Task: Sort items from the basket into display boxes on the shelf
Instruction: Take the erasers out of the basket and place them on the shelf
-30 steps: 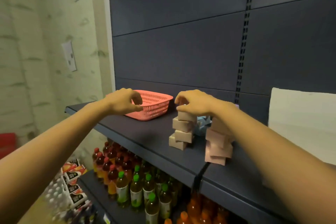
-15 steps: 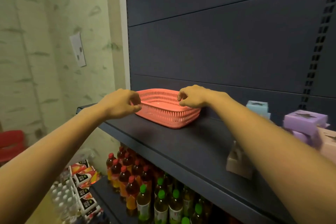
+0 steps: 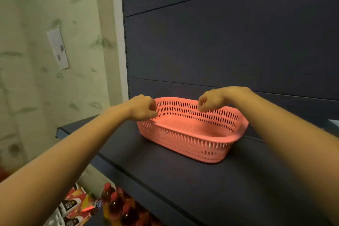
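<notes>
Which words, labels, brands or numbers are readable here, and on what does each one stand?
No text can be read.
Paper notice on the wall: print too blurred.
Cartons below the shelf: label marks too blurred.
Bottles: labels not legible.
Pink basket: no text.

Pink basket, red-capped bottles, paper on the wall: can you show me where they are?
pink basket (image 3: 185,145), head view, front wall.
red-capped bottles (image 3: 114,196), head view, one bottle's cap.
paper on the wall (image 3: 58,47), head view, its middle.
</notes>
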`<state>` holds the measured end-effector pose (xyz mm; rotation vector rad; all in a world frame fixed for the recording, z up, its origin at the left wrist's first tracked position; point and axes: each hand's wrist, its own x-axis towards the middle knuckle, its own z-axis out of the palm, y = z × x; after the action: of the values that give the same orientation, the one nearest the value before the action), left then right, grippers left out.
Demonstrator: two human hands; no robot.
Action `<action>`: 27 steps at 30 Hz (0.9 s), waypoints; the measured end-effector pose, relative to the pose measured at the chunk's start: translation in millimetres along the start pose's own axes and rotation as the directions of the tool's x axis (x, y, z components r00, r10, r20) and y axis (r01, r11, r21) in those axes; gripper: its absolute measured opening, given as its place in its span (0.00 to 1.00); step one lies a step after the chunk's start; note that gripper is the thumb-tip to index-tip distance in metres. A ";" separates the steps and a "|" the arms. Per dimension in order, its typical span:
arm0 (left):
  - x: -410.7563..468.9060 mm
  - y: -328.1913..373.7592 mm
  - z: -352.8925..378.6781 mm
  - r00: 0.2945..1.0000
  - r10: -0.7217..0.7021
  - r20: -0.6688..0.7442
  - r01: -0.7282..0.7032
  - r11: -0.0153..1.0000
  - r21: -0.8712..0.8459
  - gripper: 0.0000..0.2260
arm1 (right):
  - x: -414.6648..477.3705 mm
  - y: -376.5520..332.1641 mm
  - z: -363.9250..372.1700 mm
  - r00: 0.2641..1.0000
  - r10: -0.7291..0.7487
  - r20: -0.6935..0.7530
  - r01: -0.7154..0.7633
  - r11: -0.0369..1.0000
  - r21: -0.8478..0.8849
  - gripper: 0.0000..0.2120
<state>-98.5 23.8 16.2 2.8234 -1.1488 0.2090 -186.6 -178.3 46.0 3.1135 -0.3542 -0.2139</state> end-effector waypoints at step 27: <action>139.8 -18.9 60.9 0.551 0.575 0.605 -0.637 0.758 -0.140 0.21 | -2.6 -6.8 38.0 0.837 0.491 0.240 -0.463 0.871 -0.164 0.17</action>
<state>19.4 -66.8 -22.3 2.4644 -2.2991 -0.7219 -192.7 -170.6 8.6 2.7736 -1.0704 -0.6331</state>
